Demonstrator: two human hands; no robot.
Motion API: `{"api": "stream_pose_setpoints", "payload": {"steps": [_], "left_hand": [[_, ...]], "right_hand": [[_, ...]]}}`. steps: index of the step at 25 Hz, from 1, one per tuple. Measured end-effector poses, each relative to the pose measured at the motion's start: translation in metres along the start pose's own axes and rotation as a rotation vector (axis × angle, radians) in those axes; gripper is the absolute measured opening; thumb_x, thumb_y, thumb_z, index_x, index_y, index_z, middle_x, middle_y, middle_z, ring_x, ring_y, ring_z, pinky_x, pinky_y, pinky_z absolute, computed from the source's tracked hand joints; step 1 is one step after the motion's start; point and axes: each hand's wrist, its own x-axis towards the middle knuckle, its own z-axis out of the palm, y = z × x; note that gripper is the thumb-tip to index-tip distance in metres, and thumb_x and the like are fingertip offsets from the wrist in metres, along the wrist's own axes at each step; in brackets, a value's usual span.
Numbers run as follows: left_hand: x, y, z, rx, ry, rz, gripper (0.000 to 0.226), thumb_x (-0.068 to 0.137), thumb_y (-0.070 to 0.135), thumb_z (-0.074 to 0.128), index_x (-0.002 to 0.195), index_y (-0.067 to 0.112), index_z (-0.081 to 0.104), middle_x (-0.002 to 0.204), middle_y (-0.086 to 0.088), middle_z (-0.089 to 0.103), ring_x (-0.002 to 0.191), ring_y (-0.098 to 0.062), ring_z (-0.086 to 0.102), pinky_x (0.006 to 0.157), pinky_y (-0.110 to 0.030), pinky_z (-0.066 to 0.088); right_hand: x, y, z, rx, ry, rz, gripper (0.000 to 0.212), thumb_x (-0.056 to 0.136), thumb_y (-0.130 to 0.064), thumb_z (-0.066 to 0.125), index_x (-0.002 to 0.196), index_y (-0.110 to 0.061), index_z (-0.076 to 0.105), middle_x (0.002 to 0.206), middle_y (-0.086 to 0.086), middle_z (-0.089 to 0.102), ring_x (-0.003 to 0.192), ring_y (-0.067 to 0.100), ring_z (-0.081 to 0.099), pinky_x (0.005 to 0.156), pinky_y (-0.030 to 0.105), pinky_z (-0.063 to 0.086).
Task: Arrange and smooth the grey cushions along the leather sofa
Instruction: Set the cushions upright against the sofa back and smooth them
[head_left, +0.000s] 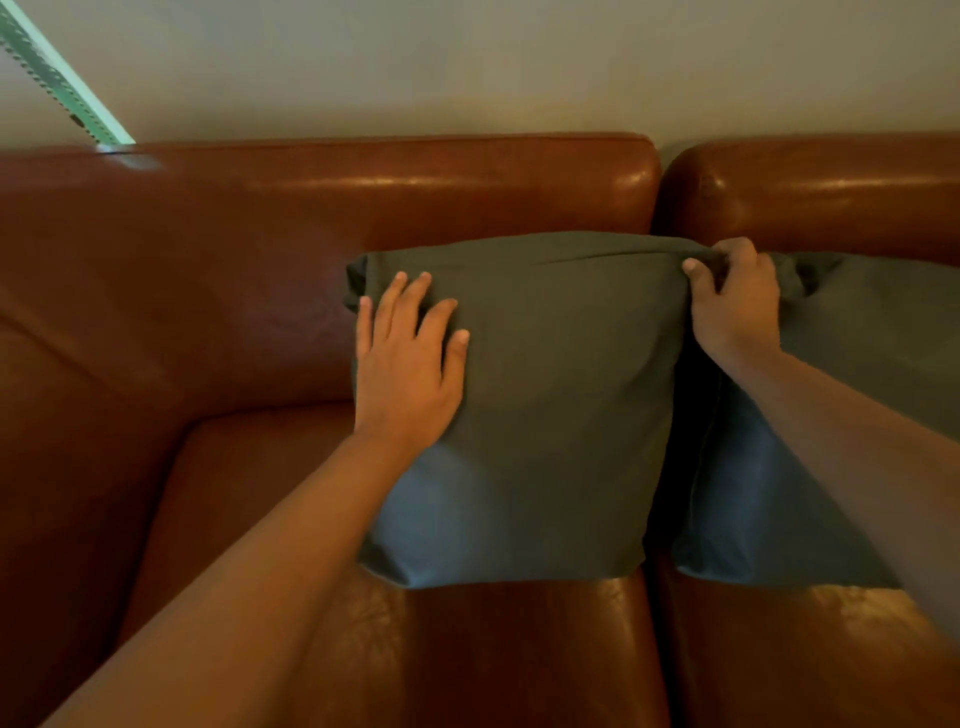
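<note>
A grey cushion stands upright against the backrest of the brown leather sofa, on the left seat near the gap between the two seats. My left hand lies flat on the cushion's upper left face, fingers spread. My right hand pinches the cushion's top right corner between thumb and fingers. A second grey cushion leans against the backrest just to the right, touching the first; my right forearm covers part of it.
The sofa's left seat and armrest side stretch out to the left of the cushions. A pale wall rises behind the backrest, with a light strip at the upper left.
</note>
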Motion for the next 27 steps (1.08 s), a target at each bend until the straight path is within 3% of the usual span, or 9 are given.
{"api": "stream_pose_setpoints", "payload": {"steps": [2, 5, 8, 10, 16, 19, 21, 24, 27], "left_hand": [[0.006, -0.013, -0.008, -0.111, 0.117, -0.162, 0.034, 0.095, 0.026, 0.045, 0.121, 0.011, 0.062, 0.138, -0.014, 0.051, 0.134, -0.032, 0.042, 0.112, -0.045, 0.027], [0.028, -0.029, -0.021, -0.366, 0.226, -0.577, 0.026, 0.094, 0.016, 0.049, 0.114, 0.006, 0.062, 0.121, -0.013, 0.059, 0.111, -0.026, 0.056, 0.093, -0.026, 0.038], [0.055, -0.050, -0.018, -0.660, 0.270, -1.088, 0.019, 0.090, 0.011, 0.050, 0.098, 0.013, 0.067, 0.104, -0.009, 0.068, 0.098, -0.027, 0.064, 0.082, -0.034, 0.054], [0.057, -0.062, -0.016, -0.673, 0.166, -1.240, 0.015, 0.085, 0.008, 0.055, 0.080, 0.014, 0.067, 0.097, -0.014, 0.071, 0.094, -0.032, 0.067, 0.081, -0.045, 0.058], [0.045, -0.066, -0.010, -0.950, -0.144, -1.014, 0.013, 0.089, 0.010, 0.066, 0.082, 0.020, 0.069, 0.092, -0.011, 0.073, 0.086, -0.028, 0.069, 0.081, -0.042, 0.058], [0.054, -0.080, -0.007, -0.677, -0.151, -0.879, 0.008, 0.088, 0.008, 0.063, 0.082, 0.011, 0.067, 0.092, -0.014, 0.071, 0.089, -0.031, 0.067, 0.083, -0.046, 0.056], [0.067, -0.092, -0.017, -0.500, -0.223, -0.699, 0.009, 0.088, 0.003, 0.059, 0.086, 0.010, 0.065, 0.093, -0.012, 0.068, 0.087, -0.025, 0.061, 0.076, -0.035, 0.051], [0.092, -0.105, -0.041, -0.188, -0.344, -0.416, 0.019, 0.092, 0.001, 0.052, 0.107, 0.005, 0.064, 0.098, -0.016, 0.062, 0.093, -0.026, 0.056, 0.078, -0.035, 0.042], [0.090, -0.096, -0.045, -0.197, -0.102, -0.400, 0.018, 0.092, 0.009, 0.058, 0.110, 0.008, 0.060, 0.101, -0.010, 0.063, 0.095, -0.025, 0.059, 0.084, -0.036, 0.045]], "right_hand": [[-0.022, -0.012, 0.005, -0.135, 0.066, -0.162, 0.045, 0.097, -0.029, 0.053, 0.138, -0.013, 0.044, 0.149, 0.018, 0.034, 0.135, 0.037, 0.035, 0.106, 0.046, 0.036], [-0.076, -0.048, 0.025, -0.224, -0.096, -0.480, 0.053, 0.097, -0.040, 0.051, 0.145, -0.022, 0.037, 0.161, 0.011, 0.017, 0.150, 0.032, 0.011, 0.118, 0.055, 0.013], [-0.118, -0.073, 0.047, -0.229, -0.234, -0.617, 0.056, 0.098, -0.053, 0.038, 0.148, -0.029, 0.033, 0.164, 0.003, 0.012, 0.152, 0.026, 0.001, 0.119, 0.057, 0.003], [-0.128, -0.077, 0.059, -0.284, -0.271, -0.600, 0.059, 0.098, -0.059, 0.031, 0.150, -0.031, 0.029, 0.165, 0.000, 0.009, 0.152, 0.023, -0.004, 0.119, 0.057, -0.002], [-0.129, -0.078, 0.072, -0.428, -0.287, -0.545, 0.064, 0.098, -0.063, 0.020, 0.154, -0.033, 0.018, 0.165, -0.002, 0.005, 0.152, 0.023, -0.007, 0.118, 0.058, -0.007], [-0.130, -0.079, 0.072, -0.446, -0.281, -0.534, 0.064, 0.097, -0.063, 0.020, 0.154, -0.034, 0.017, 0.165, -0.002, 0.006, 0.152, 0.023, -0.007, 0.118, 0.058, -0.007], [-0.129, -0.078, 0.073, -0.452, -0.280, -0.523, 0.065, 0.097, -0.064, 0.019, 0.154, -0.034, 0.017, 0.165, -0.002, 0.006, 0.152, 0.023, -0.006, 0.118, 0.057, -0.007], [-0.125, -0.080, 0.073, -0.443, -0.282, -0.507, 0.065, 0.097, -0.065, 0.018, 0.154, -0.036, 0.015, 0.165, -0.003, 0.005, 0.152, 0.022, -0.006, 0.118, 0.055, -0.009], [-0.124, -0.082, 0.075, -0.443, -0.265, -0.506, 0.065, 0.097, -0.065, 0.019, 0.154, -0.035, 0.016, 0.165, -0.003, 0.006, 0.152, 0.023, -0.005, 0.118, 0.055, -0.008]]}}
